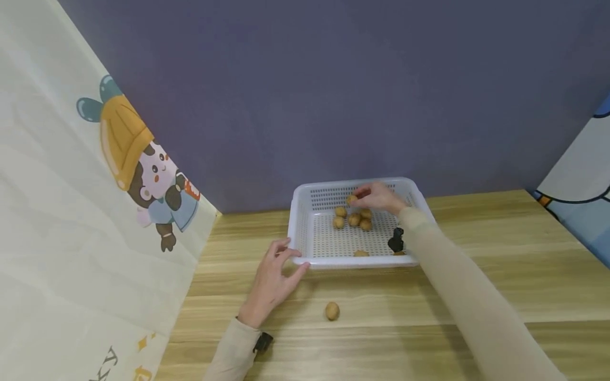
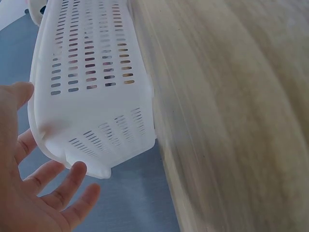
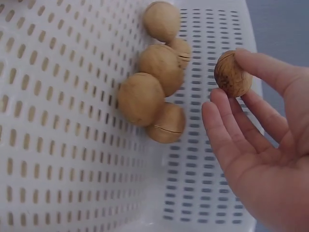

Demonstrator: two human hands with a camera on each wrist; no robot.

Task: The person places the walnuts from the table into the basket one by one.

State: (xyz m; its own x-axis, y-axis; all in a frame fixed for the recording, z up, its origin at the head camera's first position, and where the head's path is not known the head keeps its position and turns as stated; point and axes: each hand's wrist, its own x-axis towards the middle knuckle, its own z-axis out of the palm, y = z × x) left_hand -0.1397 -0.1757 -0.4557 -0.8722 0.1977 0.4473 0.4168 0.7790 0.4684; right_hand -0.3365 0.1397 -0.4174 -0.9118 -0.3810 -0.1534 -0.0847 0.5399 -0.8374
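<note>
My right hand [image 1: 378,198] is over the far part of a white perforated plastic basket [image 1: 357,261]. Between thumb and fingers it pinches a walnut [image 3: 233,74], brown with dark patches on its shell. Several more walnuts [image 3: 141,99] lie clustered on the basket floor beside that hand. At the near left corner of the basket, my left hand [image 1: 274,283] holds the rim, thumb on the front edge and fingertips over the side. The left wrist view shows its fingers [image 2: 63,188] spread around that corner. One loose walnut [image 1: 332,311] sits on the table in front of the basket.
The basket stands on a wood-grain table [image 1: 229,254], close to a dark blue-grey wall [image 1: 310,95]. A white panel with a cartoon figure [image 1: 143,159] borders the left side. Another printed panel [image 1: 581,174] is at the right. A walnut [image 1: 361,253] shows near the basket's front wall.
</note>
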